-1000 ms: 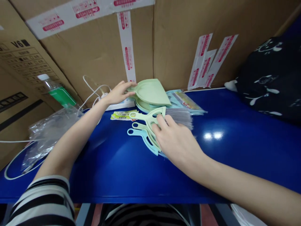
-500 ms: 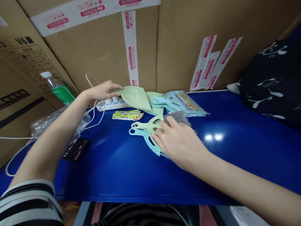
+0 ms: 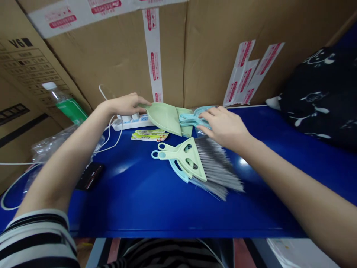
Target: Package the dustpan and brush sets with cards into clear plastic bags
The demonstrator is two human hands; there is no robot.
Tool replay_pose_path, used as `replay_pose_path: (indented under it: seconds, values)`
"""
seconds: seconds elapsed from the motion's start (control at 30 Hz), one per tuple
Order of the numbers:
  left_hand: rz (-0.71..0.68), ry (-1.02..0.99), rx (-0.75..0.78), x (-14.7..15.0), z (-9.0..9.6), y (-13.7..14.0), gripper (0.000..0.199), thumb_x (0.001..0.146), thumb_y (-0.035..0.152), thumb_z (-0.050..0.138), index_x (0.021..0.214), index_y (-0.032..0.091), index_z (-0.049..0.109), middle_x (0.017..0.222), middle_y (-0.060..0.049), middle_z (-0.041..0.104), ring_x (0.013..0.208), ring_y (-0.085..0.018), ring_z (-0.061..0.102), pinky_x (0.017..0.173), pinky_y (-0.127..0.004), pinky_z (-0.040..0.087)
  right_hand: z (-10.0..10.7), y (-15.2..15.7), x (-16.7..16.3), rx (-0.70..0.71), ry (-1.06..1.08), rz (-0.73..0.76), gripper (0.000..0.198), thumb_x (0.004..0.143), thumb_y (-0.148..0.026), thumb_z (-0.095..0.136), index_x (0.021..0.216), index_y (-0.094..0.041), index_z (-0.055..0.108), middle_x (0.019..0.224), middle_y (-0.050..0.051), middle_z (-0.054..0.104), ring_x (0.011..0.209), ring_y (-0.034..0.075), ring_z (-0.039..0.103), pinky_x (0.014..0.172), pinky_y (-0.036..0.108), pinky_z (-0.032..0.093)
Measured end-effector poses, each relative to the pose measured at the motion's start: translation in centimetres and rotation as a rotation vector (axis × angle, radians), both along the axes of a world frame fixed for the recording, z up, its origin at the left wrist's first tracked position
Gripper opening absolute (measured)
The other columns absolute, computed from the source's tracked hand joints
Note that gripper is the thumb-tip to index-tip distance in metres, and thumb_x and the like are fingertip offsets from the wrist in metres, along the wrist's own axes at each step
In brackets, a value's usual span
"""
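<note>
The right hand has left the stacked hand brushes, freeing them on the near tabletop, and touches the far blue brush set, grip unclear; the left hand pinches the far-left green dustpan.

A glossy blue worktop spans the scene, backed by tall brown cardboard that rises beyond the top of the view. White tape printed in red crosses the cardboard in a band at upper left, drops vertically near the middle and slants in shorter pieces to the right. A carton marked "V6" stands angled at far left, while black fabric with white figures bulges at far right. Light glints off the worktop; grey bars show below its front edge.
</note>
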State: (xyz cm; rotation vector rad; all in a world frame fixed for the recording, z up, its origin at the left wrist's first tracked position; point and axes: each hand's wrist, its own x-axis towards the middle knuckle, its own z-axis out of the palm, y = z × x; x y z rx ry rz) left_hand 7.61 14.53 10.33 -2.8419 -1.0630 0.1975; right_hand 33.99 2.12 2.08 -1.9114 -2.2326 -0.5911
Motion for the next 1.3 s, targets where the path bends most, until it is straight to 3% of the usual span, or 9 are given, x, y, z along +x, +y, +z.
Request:
replay_pose_path:
  seconds: [0.13, 0.23, 0.4, 0.57, 0.77, 1.03, 1.2, 1.3]
  values:
    - [0.032, 0.021, 0.011, 0.1, -0.2, -0.2, 0.050, 0.092, 0.040, 0.038, 0.135, 0.017, 0.052, 0.131, -0.006, 0.060, 0.120, -0.025, 0.053, 0.103, -0.040, 0.038, -1.5, 1.7, 0.8, -0.095, -0.035, 0.009, 0.040, 0.086, -0.033, 0.058, 0.123, -0.017, 0.060, 0.119, 0.016, 0.064, 0.110, 0.033, 0.055, 0.073, 0.037, 0.048]
    - [0.041, 0.031, 0.022, 0.0, -0.3, 0.1, 0.050, 0.093, 0.040, 0.036, 0.135, 0.018, 0.052, 0.132, -0.006, 0.060, 0.120, -0.024, 0.052, 0.103, -0.039, 0.038, -1.9, 1.9, 0.2, -0.105, -0.083, -0.021, 0.042, 0.086, -0.025, 0.056, 0.126, -0.014, 0.057, 0.120, 0.019, 0.063, 0.111, 0.034, 0.054, 0.073, 0.036, 0.048]
    - [0.011, 0.049, 0.033, -0.4, 0.0, 0.6, 0.050, 0.093, 0.040, 0.035, 0.133, 0.017, 0.053, 0.132, -0.007, 0.059, 0.119, -0.021, 0.053, 0.105, -0.036, 0.036, -1.6, 1.9, -0.4, -0.114, -0.106, -0.032, 0.037, 0.082, -0.012, 0.051, 0.118, -0.008, 0.058, 0.114, 0.021, 0.065, 0.104, 0.031, 0.058, 0.071, 0.034, 0.046]
    - [0.015, 0.054, 0.050, -0.2, 0.0, 0.6, 0.049, 0.093, 0.042, 0.036, 0.132, 0.019, 0.054, 0.130, -0.005, 0.060, 0.117, -0.023, 0.054, 0.102, -0.037, 0.037, -0.7, 1.7, 0.3, -0.085, -0.079, -0.077, 0.039, 0.084, -0.012, 0.044, 0.120, -0.001, 0.054, 0.114, 0.026, 0.063, 0.102, 0.032, 0.059, 0.068, 0.034, 0.045]
    - [-0.042, -0.050, 0.085, 2.4, -2.5, 0.4, 0.044, 0.094, 0.031, 0.039, 0.133, 0.015, 0.052, 0.128, -0.009, 0.062, 0.118, -0.023, 0.053, 0.101, -0.037, 0.039, -0.5, 1.5, 0.2, -0.115, -0.066, -0.094, 0.046, 0.085, -0.014, 0.043, 0.128, -0.001, 0.049, 0.120, 0.026, 0.061, 0.107, 0.034, 0.057, 0.069, 0.036, 0.047]
    - [-0.047, -0.056, 0.287, 6.4, -6.4, 1.1, 0.037, 0.091, 0.016, 0.043, 0.123, 0.017, 0.060, 0.120, -0.009, 0.067, 0.115, -0.025, 0.058, 0.096, -0.038, 0.043, -0.8, 1.4, -0.1, -0.133, -0.089, -0.088, 0.049, 0.087, -0.014, 0.044, 0.135, -0.007, 0.046, 0.122, 0.023, 0.062, 0.110, 0.032, 0.057, 0.069, 0.034, 0.049]
    - [-0.020, -0.069, 0.362, 6.9, -6.8, -0.1, 0.041, 0.088, 0.005, 0.038, 0.121, 0.012, 0.061, 0.116, -0.015, 0.067, 0.114, -0.027, 0.058, 0.094, -0.042, 0.042, -1.2, 1.7, 0.3, -0.118, -0.110, -0.055, 0.042, 0.086, -0.017, 0.046, 0.126, -0.011, 0.054, 0.118, 0.021, 0.065, 0.106, 0.031, 0.058, 0.067, 0.034, 0.048]
    - [-0.070, -0.118, 0.388, 6.5, -6.4, -2.7, 0.035, 0.094, 0.016, 0.036, 0.115, 0.011, 0.063, 0.110, -0.016, 0.068, 0.110, -0.028, 0.059, 0.090, -0.043, 0.044, -1.5, 1.8, 0.5, -0.104, -0.113, -0.040, 0.039, 0.085, -0.018, 0.046, 0.123, -0.012, 0.057, 0.115, 0.019, 0.067, 0.104, 0.030, 0.059, 0.066, 0.033, 0.047]
